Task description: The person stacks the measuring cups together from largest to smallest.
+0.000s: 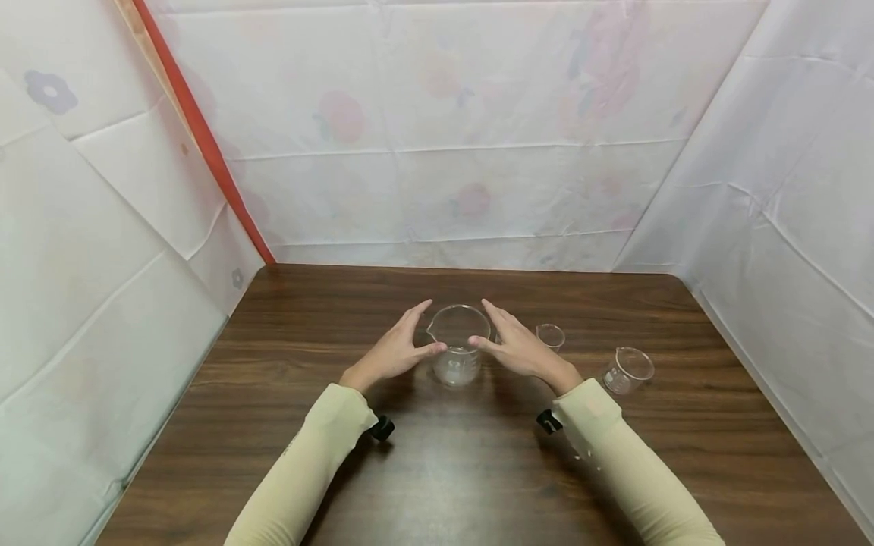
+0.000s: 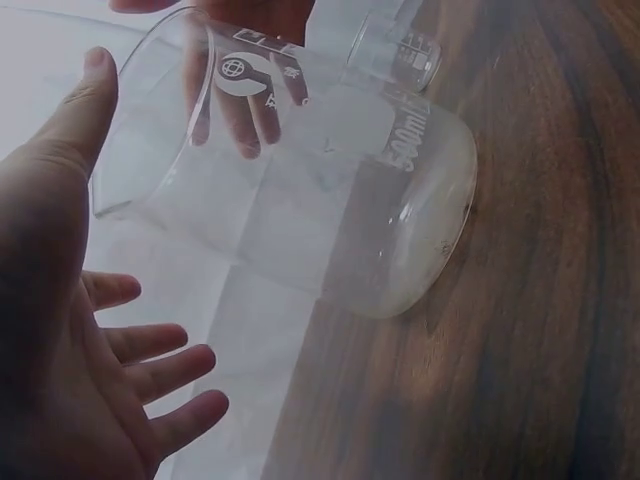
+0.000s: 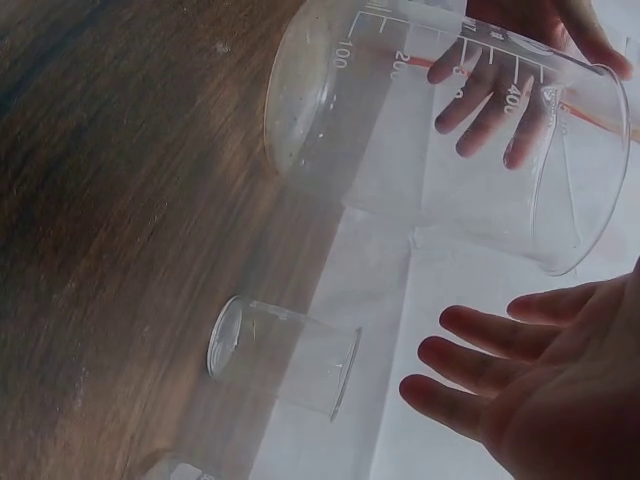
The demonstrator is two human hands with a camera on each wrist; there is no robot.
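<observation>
A large glass beaker [image 1: 457, 368] stands upright on the brown wooden table, its spout toward the left. White print on it reads 500 ml in the left wrist view. My left hand [image 1: 394, 350] is at its left side, fingers spread and thumb near the rim. On the opposite side my right hand [image 1: 522, 349] mirrors it, fingers extended and apart. In the right wrist view, the right fingers [image 3: 470, 365] show a gap from the glass. The left fingers [image 2: 165, 365] hold nothing in the left wrist view.
To the right of my right hand stand a small beaker [image 1: 550, 337] and a medium beaker [image 1: 628, 371]. White patterned sheets [image 1: 437, 189] wall the table [image 1: 293, 425] at the back and both sides. A red strip [image 1: 205, 136] runs down the back left corner.
</observation>
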